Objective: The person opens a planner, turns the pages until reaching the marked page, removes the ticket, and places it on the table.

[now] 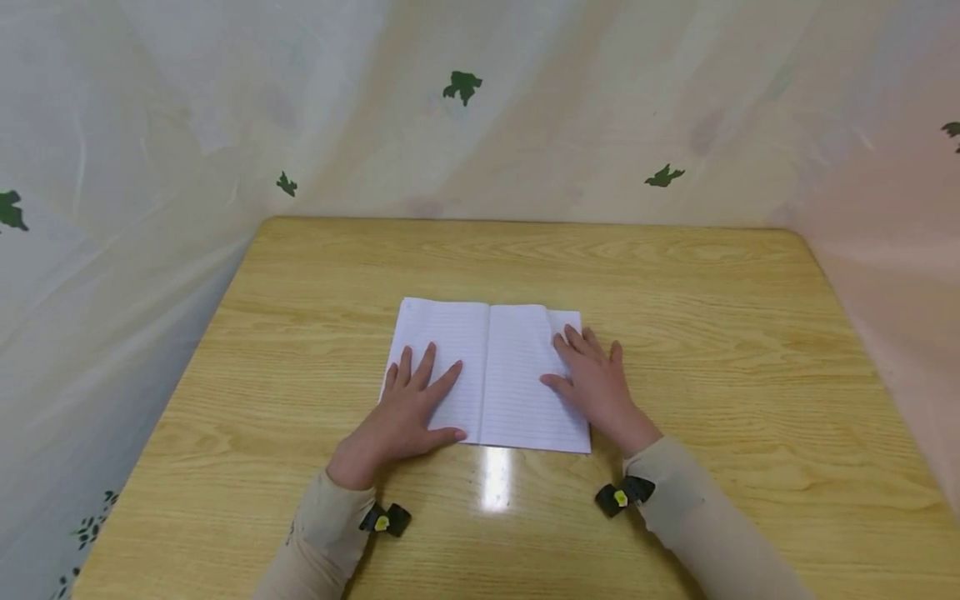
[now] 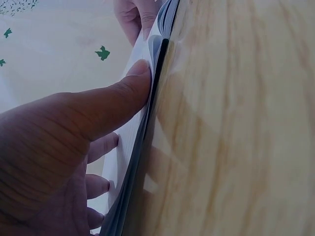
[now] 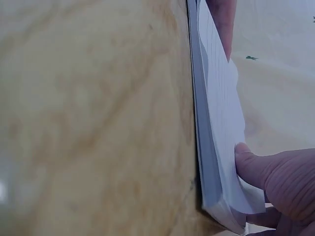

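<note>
The lower-centre notebook lies open beneath the left hand, fingers spread, its right page not yet flat; I cannot tell whether the right hand pinches it.

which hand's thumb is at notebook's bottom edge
The left hand: its thumb meets that edge of the notebook; the right hand has its thumb higher up.

Left hand on notebook — seemingly spread

Notebook on table | left hand, right hand on notebook | curtain behind
</note>
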`<state>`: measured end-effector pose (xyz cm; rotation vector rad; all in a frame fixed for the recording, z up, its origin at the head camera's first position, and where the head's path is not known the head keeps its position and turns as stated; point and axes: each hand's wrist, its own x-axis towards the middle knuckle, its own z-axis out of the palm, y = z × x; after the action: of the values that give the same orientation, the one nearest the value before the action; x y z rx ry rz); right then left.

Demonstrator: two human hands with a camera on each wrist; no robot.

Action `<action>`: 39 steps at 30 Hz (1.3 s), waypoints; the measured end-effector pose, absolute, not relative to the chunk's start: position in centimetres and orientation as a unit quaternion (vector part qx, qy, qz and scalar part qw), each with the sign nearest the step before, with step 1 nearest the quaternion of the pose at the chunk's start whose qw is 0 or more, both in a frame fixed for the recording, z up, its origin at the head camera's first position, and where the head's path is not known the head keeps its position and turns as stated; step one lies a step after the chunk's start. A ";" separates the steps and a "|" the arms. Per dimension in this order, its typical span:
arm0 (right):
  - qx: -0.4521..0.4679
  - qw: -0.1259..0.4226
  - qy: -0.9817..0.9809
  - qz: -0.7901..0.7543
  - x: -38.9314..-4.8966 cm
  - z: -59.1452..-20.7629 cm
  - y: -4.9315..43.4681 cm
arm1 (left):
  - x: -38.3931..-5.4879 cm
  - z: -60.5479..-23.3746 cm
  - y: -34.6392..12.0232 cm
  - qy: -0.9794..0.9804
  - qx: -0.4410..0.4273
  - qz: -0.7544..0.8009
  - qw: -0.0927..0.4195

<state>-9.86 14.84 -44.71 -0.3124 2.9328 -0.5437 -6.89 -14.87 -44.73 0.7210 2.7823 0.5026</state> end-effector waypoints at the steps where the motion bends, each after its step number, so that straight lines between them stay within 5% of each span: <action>1: -0.106 0.064 0.975 -0.187 -9.8 -44.7 14.7 | -6.9 -44.7 -14.9 0.948 0.245 0.171 0.112; 12: -0.092 0.019 0.961 -0.258 -8.6 -44.8 13.1 | -6.8 -44.7 -15.0 0.946 0.250 0.174 0.108; 30: -0.072 0.076 0.979 -0.176 -9.0 -44.5 13.3 | -6.8 -44.7 -15.0 0.945 0.252 0.179 0.106; 39: -0.089 0.033 0.978 -0.184 -8.7 -45.2 12.8 | -6.7 -44.8 -15.2 0.944 0.253 0.185 0.104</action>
<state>-8.73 12.83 -45.24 -0.2731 3.0102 -0.5670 -6.73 -15.18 -44.79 0.7457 2.7843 0.5471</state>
